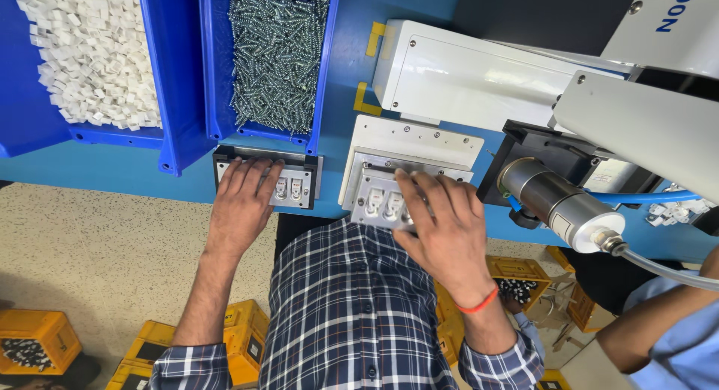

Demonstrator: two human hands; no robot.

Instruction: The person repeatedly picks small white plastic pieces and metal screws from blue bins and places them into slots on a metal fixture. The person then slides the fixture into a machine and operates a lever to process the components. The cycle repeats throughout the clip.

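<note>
My left hand (241, 203) lies flat on a dark metal fixture plate (308, 165) at the bench's front edge, fingers spread over small silver-white parts (289, 189) seated in it. My right hand (443, 229) rests on a second, silver fixture (374, 188) that holds small white parts (383, 206), fingers together on top of it. That fixture sits on a white mounting plate (416, 139). Neither hand visibly grips anything.
A blue bin of white plastic pieces (90, 53) and a blue bin of screws (275, 57) stand behind the left fixture. A white machine housing (464, 79) and a steel cylinder with hose (562, 203) are at right. Another person's arm (666, 323) is lower right. Yellow crates (34, 337) sit on the floor.
</note>
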